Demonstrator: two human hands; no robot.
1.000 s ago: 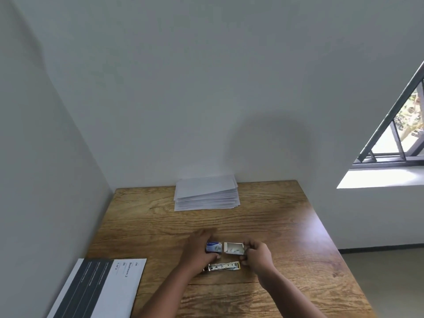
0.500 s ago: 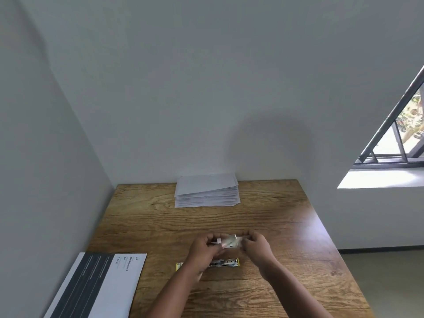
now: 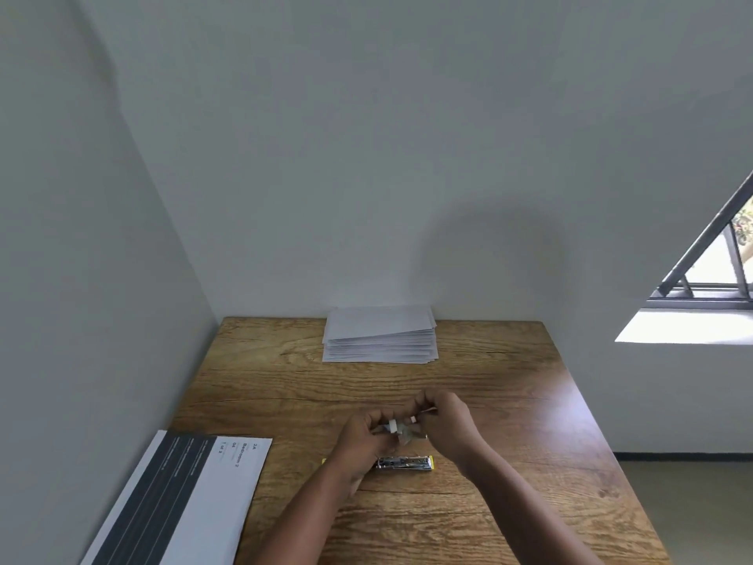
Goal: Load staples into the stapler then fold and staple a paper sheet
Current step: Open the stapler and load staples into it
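Stapler (image 3: 403,463): lies flat on the wooden table (image 3: 529,422), just nearer the person than the two hands; its metal channel seems to face up, so it looks opened for loading; a yellow part shows at each end

Long axis: runs left to right across the table, roughly parallel to the near edge of the paper stack (image 3: 379,336); which end is the nose I cannot tell

Staple box (image 3: 401,429): small, pale, held just above the table, just beyond the stapler; blurred, so whether a strip is already out I cannot tell

Left hand (image 3: 362,436): fingers closed on the left end of the staple box

Right hand (image 3: 446,422): fingertips pinched together at the box's right end, on a flap or a strip, too small to say which

How it handles: a staple strip is probably light, stiff and brittle; it likely snaps if bent; best pinched by its long sides near the middle, then lowered level into the channel; the stapler is probably heavier and rigid, its metal slippery, so steady it by the body

Paper stack: white sheets at the far side of the table against the wall, well apart from the stapler; untouched

Printed sheet (image 3: 183,495): left of the stapler, at the table's near left corner

Stage: loading seemingly not yet done; folding and stapling remain
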